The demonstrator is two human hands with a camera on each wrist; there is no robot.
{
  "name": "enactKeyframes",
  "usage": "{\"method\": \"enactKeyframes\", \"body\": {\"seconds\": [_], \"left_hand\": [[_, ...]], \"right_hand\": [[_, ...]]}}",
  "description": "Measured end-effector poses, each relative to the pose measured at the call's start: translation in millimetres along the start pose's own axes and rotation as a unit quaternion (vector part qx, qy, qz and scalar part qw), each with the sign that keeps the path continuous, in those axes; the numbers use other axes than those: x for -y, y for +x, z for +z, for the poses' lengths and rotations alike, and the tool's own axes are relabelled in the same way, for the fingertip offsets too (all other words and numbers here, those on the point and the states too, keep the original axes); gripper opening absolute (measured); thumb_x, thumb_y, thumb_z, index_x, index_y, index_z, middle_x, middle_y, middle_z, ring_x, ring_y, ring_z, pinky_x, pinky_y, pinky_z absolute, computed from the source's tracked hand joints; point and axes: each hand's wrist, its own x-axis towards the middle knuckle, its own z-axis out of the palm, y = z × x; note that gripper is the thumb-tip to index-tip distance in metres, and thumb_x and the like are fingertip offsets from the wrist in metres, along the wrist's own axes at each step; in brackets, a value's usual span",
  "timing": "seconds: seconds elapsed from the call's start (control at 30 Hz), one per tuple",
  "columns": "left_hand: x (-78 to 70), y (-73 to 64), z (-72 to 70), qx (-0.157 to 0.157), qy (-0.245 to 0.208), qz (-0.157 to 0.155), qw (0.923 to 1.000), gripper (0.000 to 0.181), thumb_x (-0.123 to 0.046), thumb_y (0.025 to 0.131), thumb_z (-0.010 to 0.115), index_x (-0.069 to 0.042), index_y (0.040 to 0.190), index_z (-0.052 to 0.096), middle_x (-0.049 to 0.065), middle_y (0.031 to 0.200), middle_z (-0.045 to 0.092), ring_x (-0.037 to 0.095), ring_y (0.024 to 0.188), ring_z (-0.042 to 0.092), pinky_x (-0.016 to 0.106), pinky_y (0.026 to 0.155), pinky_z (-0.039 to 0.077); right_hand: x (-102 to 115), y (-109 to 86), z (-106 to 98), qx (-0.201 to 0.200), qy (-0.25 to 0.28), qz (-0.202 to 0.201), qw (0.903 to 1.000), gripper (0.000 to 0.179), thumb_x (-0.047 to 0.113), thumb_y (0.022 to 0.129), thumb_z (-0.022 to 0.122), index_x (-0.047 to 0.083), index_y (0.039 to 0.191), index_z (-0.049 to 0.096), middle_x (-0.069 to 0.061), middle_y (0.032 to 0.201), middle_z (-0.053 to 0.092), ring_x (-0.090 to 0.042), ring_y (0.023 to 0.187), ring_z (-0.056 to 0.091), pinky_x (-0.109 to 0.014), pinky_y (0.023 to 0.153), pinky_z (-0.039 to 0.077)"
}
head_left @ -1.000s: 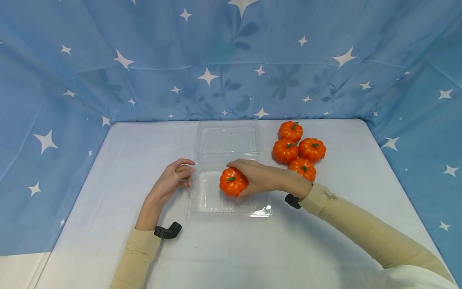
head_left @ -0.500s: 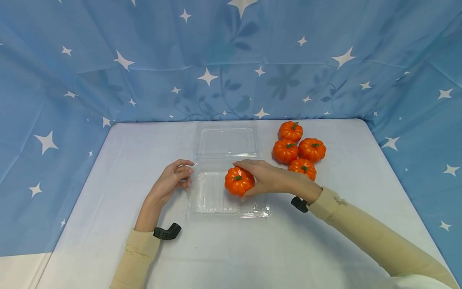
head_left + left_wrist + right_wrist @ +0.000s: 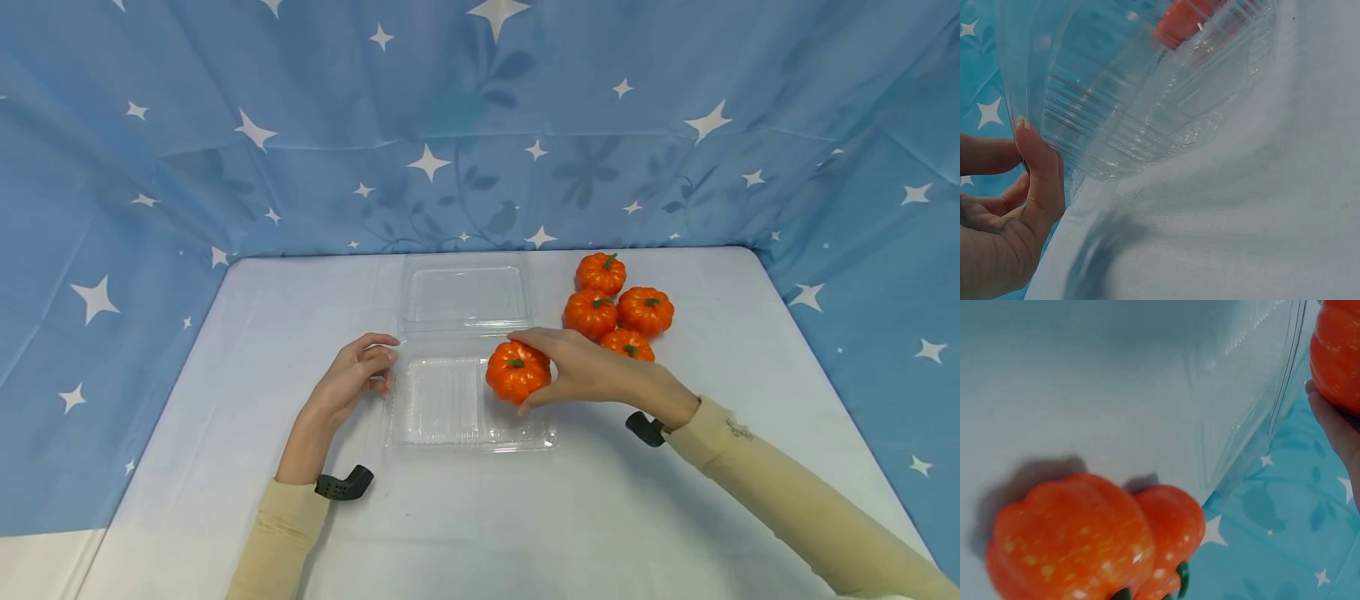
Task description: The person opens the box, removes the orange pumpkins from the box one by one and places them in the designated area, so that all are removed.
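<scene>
My right hand (image 3: pixel 573 367) grips a small orange pumpkin (image 3: pixel 517 372) with a green stem, over the right part of the clear plastic container (image 3: pixel 435 437). Part of that pumpkin (image 3: pixel 1338 356) and a few fingers show at the right edge of the right wrist view. At the container's left side, my left hand (image 3: pixel 356 375) pinches the rim between thumb and fingers, as the left wrist view shows the thumb (image 3: pixel 1038 156) against the plastic. The hinged lid (image 3: pixel 467 296) lies folded back behind the base.
Several more orange pumpkins (image 3: pixel 647 312) sit clustered on the white table (image 3: pixel 465 525), right of the container. A blue curtain (image 3: pixel 315 125) with white stars hangs behind and beside the table.
My right hand has carried the pumpkin rightward over the container, from near its middle to its right part. The left hand stays at the rim.
</scene>
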Motion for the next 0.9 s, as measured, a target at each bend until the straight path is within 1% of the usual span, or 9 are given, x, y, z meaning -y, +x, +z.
{"method": "enactKeyframes", "body": {"seconds": [0.17, 0.33, 0.5, 0.63, 0.9], "left_hand": [[2.2, 0.5, -1.1, 0.002, -0.002, -0.002, 1.0, 0.041, -0.006, 0.105, 0.054, 0.009, 0.141, 0.042, 0.009, 0.085, 0.06, 0.015, 0.063, 0.056, 0.026, 0.054, 0.053], [2.3, 0.9, -0.7, 0.001, -0.004, -0.001, 1.0, 0.041, -0.006, 0.105, 0.054, 0.009, 0.141, 0.042, 0.008, 0.084, 0.06, 0.014, 0.063, 0.056, 0.025, 0.054, 0.052], [1.7, -0.6, -0.9, 0.0, -0.006, -0.002, 1.0, 0.039, -0.006, 0.105, 0.053, 0.008, 0.14, 0.042, 0.007, 0.083, 0.06, 0.013, 0.063, 0.056, 0.025, 0.054, 0.052], [1.8, -1.4, -1.4, 0.002, -0.008, -0.001, 1.0, 0.039, -0.005, 0.105, 0.053, 0.009, 0.14, 0.042, 0.007, 0.082, 0.06, 0.013, 0.062, 0.056, 0.025, 0.054, 0.052], [1.2, -0.9, -1.7, 0.002, -0.011, 0.003, 0.9999, 0.039, -0.004, 0.105, 0.053, 0.009, 0.14, 0.042, 0.007, 0.084, 0.059, 0.013, 0.062, 0.056, 0.025, 0.054, 0.052]], "right_hand": [[-7, -14.6, -2, -0.013, 0.007, 0.026, 0.9995, 0.095, 0.045, 0.076, 0.091, 0.004, 0.151, 0.047, -0.01, 0.144, 0.059, -0.029, 0.132, 0.057, -0.049, 0.105, 0.054], [-17, -28.8, -2, -0.044, 0.005, 0.038, 0.9983, 0.094, 0.049, 0.075, 0.09, 0.006, 0.149, 0.05, -0.01, 0.143, 0.06, -0.029, 0.131, 0.058, -0.052, 0.103, 0.054], [-21, -40.3, -8, -0.067, -0.002, 0.058, 0.9961, 0.094, 0.053, 0.075, 0.089, 0.008, 0.149, 0.051, -0.011, 0.144, 0.059, -0.03, 0.129, 0.058, -0.053, 0.101, 0.055], [-28, -45.1, -10, -0.084, -0.002, 0.067, 0.9942, 0.091, 0.051, 0.077, 0.089, 0.008, 0.147, 0.052, -0.012, 0.14, 0.061, -0.032, 0.127, 0.058, -0.055, 0.1, 0.055], [-49, -44.6, -7, -0.114, 0.0, 0.078, 0.9904, 0.09, 0.046, 0.078, 0.089, 0.002, 0.146, 0.051, -0.016, 0.135, 0.063, -0.035, 0.122, 0.061, -0.056, 0.101, 0.054]]}}
